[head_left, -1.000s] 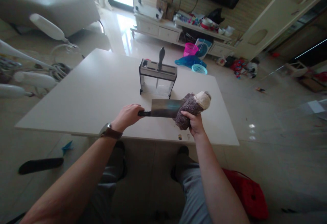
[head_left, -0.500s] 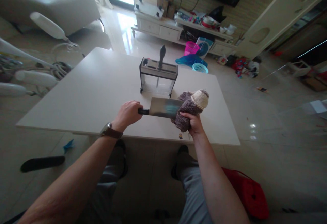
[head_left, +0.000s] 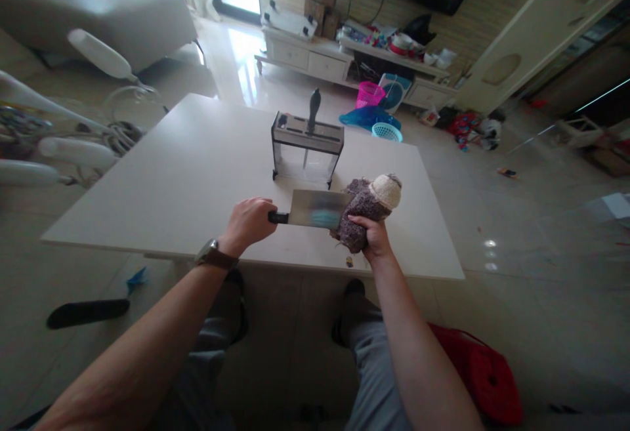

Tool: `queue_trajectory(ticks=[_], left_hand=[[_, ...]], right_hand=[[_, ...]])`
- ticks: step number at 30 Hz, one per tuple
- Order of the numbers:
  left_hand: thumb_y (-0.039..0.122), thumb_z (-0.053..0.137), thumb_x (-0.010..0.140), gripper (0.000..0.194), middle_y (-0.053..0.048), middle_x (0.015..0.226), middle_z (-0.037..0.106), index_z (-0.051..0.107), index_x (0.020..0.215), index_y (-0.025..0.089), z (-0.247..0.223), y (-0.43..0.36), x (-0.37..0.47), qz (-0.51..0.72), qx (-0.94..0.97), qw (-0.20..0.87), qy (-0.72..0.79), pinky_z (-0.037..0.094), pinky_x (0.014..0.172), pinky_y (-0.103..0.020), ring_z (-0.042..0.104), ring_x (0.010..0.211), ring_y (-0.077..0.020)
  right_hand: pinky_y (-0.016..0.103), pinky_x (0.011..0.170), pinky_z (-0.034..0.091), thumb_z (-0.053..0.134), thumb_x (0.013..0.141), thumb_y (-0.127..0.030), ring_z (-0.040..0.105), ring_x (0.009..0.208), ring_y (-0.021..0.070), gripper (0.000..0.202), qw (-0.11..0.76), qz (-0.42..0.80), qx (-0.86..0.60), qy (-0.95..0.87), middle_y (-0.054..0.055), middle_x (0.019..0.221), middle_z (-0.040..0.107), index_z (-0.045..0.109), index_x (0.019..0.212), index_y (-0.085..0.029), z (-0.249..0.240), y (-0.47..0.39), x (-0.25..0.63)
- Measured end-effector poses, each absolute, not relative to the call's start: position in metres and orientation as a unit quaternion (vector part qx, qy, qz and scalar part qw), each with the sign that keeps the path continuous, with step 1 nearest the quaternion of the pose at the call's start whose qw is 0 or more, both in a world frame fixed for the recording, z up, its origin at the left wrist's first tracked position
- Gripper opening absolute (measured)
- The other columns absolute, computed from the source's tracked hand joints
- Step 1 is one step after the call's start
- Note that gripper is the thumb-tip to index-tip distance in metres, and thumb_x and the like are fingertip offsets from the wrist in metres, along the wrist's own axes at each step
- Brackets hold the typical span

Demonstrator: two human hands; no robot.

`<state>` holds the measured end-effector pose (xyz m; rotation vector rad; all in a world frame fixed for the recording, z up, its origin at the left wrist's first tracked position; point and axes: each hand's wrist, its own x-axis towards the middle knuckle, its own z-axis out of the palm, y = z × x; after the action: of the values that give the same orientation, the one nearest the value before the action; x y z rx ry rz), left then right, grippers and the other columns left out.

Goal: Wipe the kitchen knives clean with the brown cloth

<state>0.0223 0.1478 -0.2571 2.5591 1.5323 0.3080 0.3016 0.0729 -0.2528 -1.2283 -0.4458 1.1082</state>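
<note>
1. The clear-sided stand (head_left: pixel 308 149) is taken as the landmark; it is set upright on the white desk (head_left: pixel 162 188), with 1 dark handle (head_left: pixel 314 109) rising from its top.
2. The 2 hands are kept apart from each other, and both are seen on the person's side of the stand.
3. The handle end of the cleaver (head_left: pixel 319 208) is gripped by the left hand (head_left: pixel 249 222), whose fingers are closed around it, nearer the person than the stand and to its left. A watch (head_left: pixel 215 255) with a brown strap is worn on the left wrist.
4. The rough brown root (head_left: pixel 367 211) is clamped in the right hand (head_left: pixel 377 237), nearer the person than the stand and to its right. The root is held from its near side, with the thumb laid across the skin, and its pale end is tilted away from the person, to the right.
5. The blade is held crosswise between the hands, just on the near side of the stand, with its far end at the root's left side. Whether the skin is cut cannot be told, nor whether the root is rested on the desk.
6. A small sticker (head_left: pixel 349 262) is seen by the desk's near edge, on the person's side of the stand.
7. On the floor beyond the stand, to its right, 1 pink basket (head_left: pixel 369 94) and 1 light-blue basket (head_left: pixel 387 132) are seen.
</note>
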Motion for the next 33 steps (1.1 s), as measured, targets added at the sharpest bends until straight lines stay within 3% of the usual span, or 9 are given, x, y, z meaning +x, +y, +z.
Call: queue_trajectory(ticks=[5, 11, 21, 27, 33], left_hand=[[0.019, 0.056, 0.077, 0.018, -0.008, 0.082, 0.075, 0.067, 0.063, 0.022, -0.256, 0.152, 0.024, 0.108, 0.853, 0.065, 0.506, 0.037, 0.061, -0.037, 0.070, 0.077, -0.0264], [0.018, 0.056, 0.078, 0.019, -0.007, 0.083, 0.076, 0.068, 0.064, 0.021, -0.253, 0.150, 0.026, 0.112, 0.851, 0.066, 0.509, 0.035, 0.059, -0.036, 0.069, 0.075, -0.0246], [0.022, 0.057, 0.081, 0.021, -0.008, 0.083, 0.076, 0.069, 0.065, 0.022, -0.253, 0.145, 0.033, 0.123, 0.852, 0.070, 0.505, 0.038, 0.062, -0.037, 0.070, 0.076, -0.0268], [0.026, 0.062, 0.081, 0.014, -0.006, 0.082, 0.076, 0.074, 0.087, 0.023, -0.255, 0.145, 0.035, 0.159, 0.855, 0.113, 0.480, 0.042, 0.074, -0.037, 0.070, 0.080, -0.0262], [0.023, 0.060, 0.081, 0.012, -0.007, 0.083, 0.074, 0.067, 0.072, 0.022, -0.255, 0.149, 0.033, 0.158, 0.858, 0.123, 0.473, 0.041, 0.075, -0.037, 0.069, 0.081, -0.0247]], right_hand=[[0.038, 0.066, 0.067, 0.087, 0.046, -0.016, 0.076, 0.072, 0.0233, 0.040, 0.647, 0.516, -0.538, -0.158, 0.002, 0.084, 0.081, 0.075, 0.084, -0.018, -0.256, 0.077, 0.303], [0.038, 0.071, 0.066, 0.090, 0.044, -0.015, 0.076, 0.077, 0.0242, 0.040, 0.686, 0.407, -0.572, -0.192, 0.003, 0.083, 0.081, 0.078, 0.082, -0.016, -0.250, 0.082, 0.297], [0.029, 0.065, 0.066, 0.085, 0.049, -0.013, 0.074, 0.074, 0.0185, 0.035, 0.744, 0.363, -0.551, -0.106, 0.001, 0.082, 0.078, 0.076, 0.083, -0.014, -0.249, 0.084, 0.310], [0.030, 0.064, 0.067, 0.083, 0.053, -0.009, 0.075, 0.073, 0.0186, 0.033, 0.757, 0.342, -0.549, -0.094, 0.001, 0.083, 0.078, 0.074, 0.084, -0.015, -0.255, 0.086, 0.311], [0.029, 0.064, 0.066, 0.084, 0.055, -0.012, 0.074, 0.072, 0.0172, 0.036, 0.760, 0.388, -0.515, -0.081, 0.001, 0.084, 0.078, 0.073, 0.089, -0.015, -0.258, 0.086, 0.315]])
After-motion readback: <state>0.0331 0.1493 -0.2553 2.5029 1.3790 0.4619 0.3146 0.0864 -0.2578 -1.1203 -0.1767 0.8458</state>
